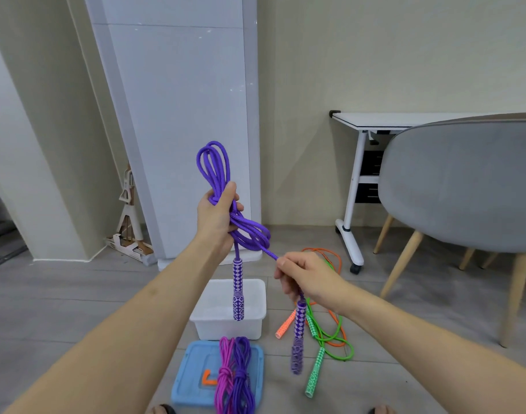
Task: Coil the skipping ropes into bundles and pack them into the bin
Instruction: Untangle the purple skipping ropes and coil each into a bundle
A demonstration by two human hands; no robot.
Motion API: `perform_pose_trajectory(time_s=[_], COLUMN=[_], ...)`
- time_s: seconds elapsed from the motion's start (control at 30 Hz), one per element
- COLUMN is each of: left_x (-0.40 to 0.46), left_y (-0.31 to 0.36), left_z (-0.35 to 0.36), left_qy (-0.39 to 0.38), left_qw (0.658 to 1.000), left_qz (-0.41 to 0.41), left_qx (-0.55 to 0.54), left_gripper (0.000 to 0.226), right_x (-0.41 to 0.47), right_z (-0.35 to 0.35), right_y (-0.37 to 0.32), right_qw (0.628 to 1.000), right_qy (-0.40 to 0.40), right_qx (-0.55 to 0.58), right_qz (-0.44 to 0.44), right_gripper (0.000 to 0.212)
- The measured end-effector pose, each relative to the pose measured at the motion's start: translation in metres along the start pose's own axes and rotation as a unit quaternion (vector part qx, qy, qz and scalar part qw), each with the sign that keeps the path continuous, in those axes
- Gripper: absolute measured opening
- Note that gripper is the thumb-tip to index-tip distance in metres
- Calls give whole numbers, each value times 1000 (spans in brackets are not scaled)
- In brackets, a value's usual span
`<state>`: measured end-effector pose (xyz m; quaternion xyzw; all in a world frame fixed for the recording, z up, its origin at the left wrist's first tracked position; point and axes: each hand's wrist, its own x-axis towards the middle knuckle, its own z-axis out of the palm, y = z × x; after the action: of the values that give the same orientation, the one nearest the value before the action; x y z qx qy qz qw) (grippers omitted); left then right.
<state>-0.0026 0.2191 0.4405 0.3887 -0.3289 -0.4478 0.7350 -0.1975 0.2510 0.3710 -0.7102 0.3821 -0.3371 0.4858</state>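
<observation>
- We see a purple braided skipping rope (226, 210) gathered into long loops, its handles patterned purple and white.
- Our left hand (218, 218) grips the loops mid-bundle; our right hand (303, 274) pinches the free strand just above the second handle (298, 339).
- The white bin (255, 309) on the floor looks empty; its blue lid (190, 375) carries a pink bundle (224, 375) and a purple bundle (242, 375).
- The held loops run upright above the bin, one handle (238, 289) hanging straight down.
</observation>
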Motion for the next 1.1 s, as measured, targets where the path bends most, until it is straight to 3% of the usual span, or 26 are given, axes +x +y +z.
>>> perform_pose_trajectory(time_s=[0.1, 0.33, 0.5, 0.67, 0.8, 0.97, 1.1], left_x=[-9, -43, -69, -76, -76, -88, -98], left_y=[-3, -44, -72, -80, -96, -125, -146], left_z=[4, 17, 20, 14, -9, -45, -67], left_qy=[-23, -141, -256, -209, -229, -301, -289], left_qw=[999, 977, 934, 947, 940, 898, 885], left_qz=[-3, -14, -22, -63, -90, -100, -79], left_qx=[36, 161, 247, 236, 235, 304, 357], left_gripper=[15, 11, 16, 49, 67, 86, 82], right_x=[8, 29, 33, 40, 46, 53, 60], right_z=[-3, -8, -7, -4, -2, -1, 6], right_y=[2, -28, -39, -33, -31, -30, -29], right_qw=[1000, 979, 969, 967, 969, 956, 948], right_qy=[14, 190, 175, 181, 170, 163, 164], right_qx=[2, 79, 158, 153, 150, 218, 250], right_qz=[3, -15, 74, 94, 98, 111, 112], right_gripper=[27, 27, 51, 19, 26, 27, 25])
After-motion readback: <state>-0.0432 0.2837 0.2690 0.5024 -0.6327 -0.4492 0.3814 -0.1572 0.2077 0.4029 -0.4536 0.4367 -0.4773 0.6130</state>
